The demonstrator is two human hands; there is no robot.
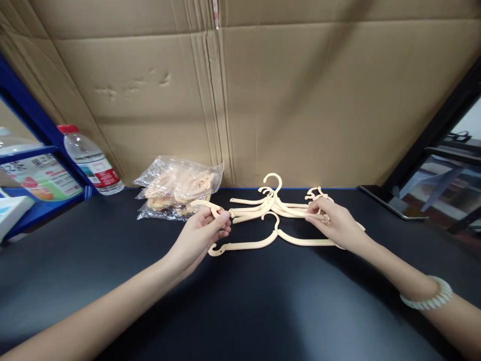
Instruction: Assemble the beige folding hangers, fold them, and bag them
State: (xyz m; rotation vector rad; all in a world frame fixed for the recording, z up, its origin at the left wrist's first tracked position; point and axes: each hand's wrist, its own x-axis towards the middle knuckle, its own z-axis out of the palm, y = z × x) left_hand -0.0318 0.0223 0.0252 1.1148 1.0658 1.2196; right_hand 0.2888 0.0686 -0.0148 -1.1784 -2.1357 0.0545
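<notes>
My left hand (205,230) is closed in a pinch on a small cream plastic hanger end piece (205,204), whose curved tip points left. Its fingertips are beside the left arm ends of several stacked cream hangers (250,213). On the right, the fingers of my right hand (332,220) are closed round the right arm end of a hanger (296,213) in that stack. Closer to me lies another hanger (248,245) with a hooked piece on its left end; my right hand partly hides its right end. More small hooked pieces (317,193) show behind my right hand.
Clear plastic bags (178,183) of cream parts lie at the back left. A red-capped water bottle (92,160) stands beside a blue rack (45,150). Cardboard (300,100) walls the back of the black table (240,311). A flat dark object (391,203) lies at the right edge.
</notes>
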